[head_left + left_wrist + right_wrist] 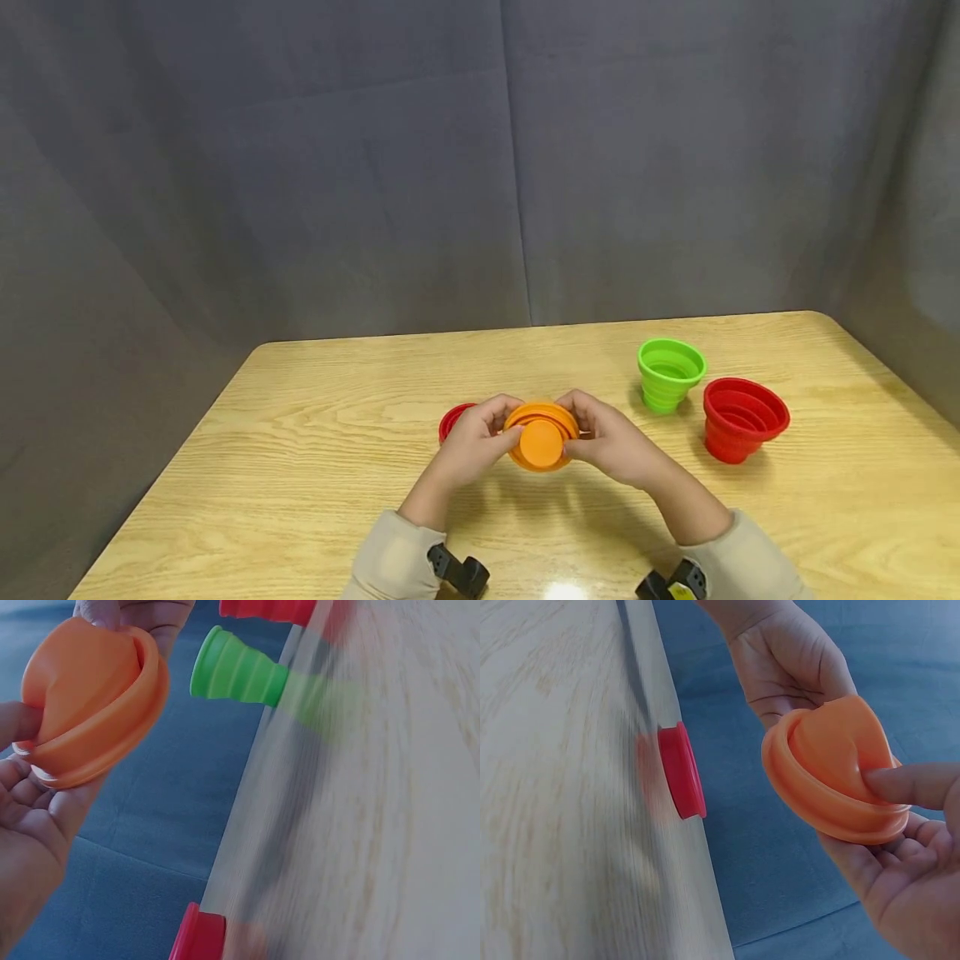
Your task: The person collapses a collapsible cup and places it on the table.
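Both hands hold an orange collapsible cup (542, 442) above the middle of the table, its base turned toward the head camera. My left hand (474, 439) grips its left side, thumb on the base side and fingers behind the rim. On the opposite side my right hand (609, 439) grips it the same way. In the right wrist view the orange cup (832, 761) is partly folded, and a thumb dents its wall. Behind the left hand a low red collapsible cup (452, 419) is partly hidden; the right wrist view shows this red cup (681, 771) squat on the table.
A green collapsible cup (670, 377) stands expanded at the back right of the wooden table (300, 467). Next to it, nearer the front, is an expanded red cup (741, 419). A grey curtain (375, 183) hangs behind the table and along its sides.
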`<state>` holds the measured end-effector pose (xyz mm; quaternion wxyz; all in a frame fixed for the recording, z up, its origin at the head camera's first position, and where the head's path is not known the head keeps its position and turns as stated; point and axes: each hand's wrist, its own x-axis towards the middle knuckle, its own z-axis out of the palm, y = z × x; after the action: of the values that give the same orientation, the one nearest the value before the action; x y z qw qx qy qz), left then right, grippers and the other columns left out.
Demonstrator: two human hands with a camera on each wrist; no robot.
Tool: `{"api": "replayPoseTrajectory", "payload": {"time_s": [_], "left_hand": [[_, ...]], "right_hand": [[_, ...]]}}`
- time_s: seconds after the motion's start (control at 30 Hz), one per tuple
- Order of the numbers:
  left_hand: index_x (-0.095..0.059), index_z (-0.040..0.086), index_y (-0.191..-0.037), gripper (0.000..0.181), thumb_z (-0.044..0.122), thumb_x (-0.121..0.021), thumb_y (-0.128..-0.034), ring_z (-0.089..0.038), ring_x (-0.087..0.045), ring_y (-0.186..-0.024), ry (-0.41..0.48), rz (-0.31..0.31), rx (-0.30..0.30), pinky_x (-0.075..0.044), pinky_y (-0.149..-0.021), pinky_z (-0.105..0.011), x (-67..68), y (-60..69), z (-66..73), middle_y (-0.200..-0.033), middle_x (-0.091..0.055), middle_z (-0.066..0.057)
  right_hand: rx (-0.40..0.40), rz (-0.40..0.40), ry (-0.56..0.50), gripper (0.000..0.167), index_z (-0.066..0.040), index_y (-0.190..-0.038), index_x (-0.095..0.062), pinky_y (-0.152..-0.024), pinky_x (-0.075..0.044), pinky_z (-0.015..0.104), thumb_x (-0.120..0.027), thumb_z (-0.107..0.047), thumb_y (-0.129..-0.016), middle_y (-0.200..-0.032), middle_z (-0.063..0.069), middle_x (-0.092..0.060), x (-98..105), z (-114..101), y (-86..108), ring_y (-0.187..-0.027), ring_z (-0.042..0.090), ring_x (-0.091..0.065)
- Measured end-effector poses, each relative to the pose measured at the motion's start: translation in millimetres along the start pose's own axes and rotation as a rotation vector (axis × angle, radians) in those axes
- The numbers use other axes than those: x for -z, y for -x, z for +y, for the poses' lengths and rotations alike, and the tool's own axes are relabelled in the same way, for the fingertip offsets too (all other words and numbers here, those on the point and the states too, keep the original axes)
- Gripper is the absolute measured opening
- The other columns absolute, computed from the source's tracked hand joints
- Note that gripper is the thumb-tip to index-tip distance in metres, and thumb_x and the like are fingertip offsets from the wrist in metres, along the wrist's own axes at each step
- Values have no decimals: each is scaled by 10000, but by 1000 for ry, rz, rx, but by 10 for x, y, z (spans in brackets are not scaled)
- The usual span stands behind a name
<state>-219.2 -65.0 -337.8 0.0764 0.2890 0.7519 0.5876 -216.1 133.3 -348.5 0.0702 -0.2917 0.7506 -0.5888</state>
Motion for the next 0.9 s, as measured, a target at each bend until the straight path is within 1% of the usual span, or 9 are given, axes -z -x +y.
{"api": "replayPoseTrajectory", "payload": {"time_s": [0.13, 0.27, 0.43, 0.53, 0.63, 0.7, 0.77, 0.87, 0.9], "left_hand": [[-503, -39, -1041, 188, -18, -470, -857, -123, -529, -765, 28, -21, 24, -466, -695, -251, 17, 4, 1, -911, -544, -80], [-477, -9, -1096, 222, 39, -467, -879, -136, -528, -805, 74, -89, -1, -455, -733, -264, 55, -13, -109, -942, -533, -70], [-400, -36, -1184, 336, 52, -487, -872, -153, -515, -863, 188, -196, -89, -439, -766, -257, 117, -31, -233, -1009, -506, -104], [-355, -66, -1212, 400, 0, -504, -847, -159, -500, -897, 227, -234, -133, -433, -778, -254, 133, -42, -262, -1044, -491, -136], [-364, -55, -1216, 419, -47, -513, -825, -165, -496, -922, 198, -220, -129, -439, -778, -268, 127, -60, -273, -1067, -489, -156], [-395, -32, -1208, 417, -64, -523, -812, -168, -499, -929, 159, -180, -100, -448, -772, -281, 114, -66, -268, -1080, -499, -152], [-423, -9, -1199, 413, -66, -533, -805, -167, -503, -926, 129, -137, -56, -455, -766, -292, 93, -69, -256, -1091, -508, -142], [-451, -13, -1173, 386, -75, -531, -801, -147, -518, -883, 94, -76, -5, -460, -749, -278, 48, -44, -160, -1072, -529, -143], [-458, -15, -1165, 378, -78, -529, -800, -144, -523, -870, 95, -63, -2, -460, -744, -273, 36, -42, -159, -1062, -535, -144]], "right_hand": [[4, 25, 36, 252, 17, -1005, -467, -669, -479, 305, -527, 87, -771, -910, 126, -513, -6, -6, -5, -842, 231, -519], [20, 51, 75, 244, -6, -994, -486, -660, -483, 300, -543, 75, -771, -905, 112, -524, -14, -21, 0, -842, 224, -524], [30, 83, 98, 236, -1, -987, -486, -655, -488, 290, -553, 74, -773, -904, 112, -528, -22, -32, -14, -833, 227, -537], [25, 95, 100, 235, 16, -993, -479, -659, -484, 280, -554, 67, -777, -906, 115, -531, -19, -36, -19, -838, 226, -537], [15, 101, 100, 229, 26, -993, -473, -656, -480, 277, -544, 70, -779, -900, 119, -532, -16, -35, -16, -832, 230, -536], [12, 105, 97, 228, 31, -994, -469, -656, -479, 276, -537, 74, -781, -902, 123, -532, -17, -31, -12, -831, 232, -536], [8, 114, 93, 226, 30, -994, -467, -656, -479, 276, -538, 73, -784, -912, 126, -528, -23, -18, -8, -834, 233, -535], [6, 126, 90, 226, 25, -993, -462, -653, -481, 275, -539, 72, -785, -928, 130, -519, -41, 10, 3, -831, 229, -534], [6, 132, 91, 226, 24, -991, -462, -651, -482, 275, -538, 74, -784, -931, 131, -518, -48, 19, 7, -828, 228, -535]]}}
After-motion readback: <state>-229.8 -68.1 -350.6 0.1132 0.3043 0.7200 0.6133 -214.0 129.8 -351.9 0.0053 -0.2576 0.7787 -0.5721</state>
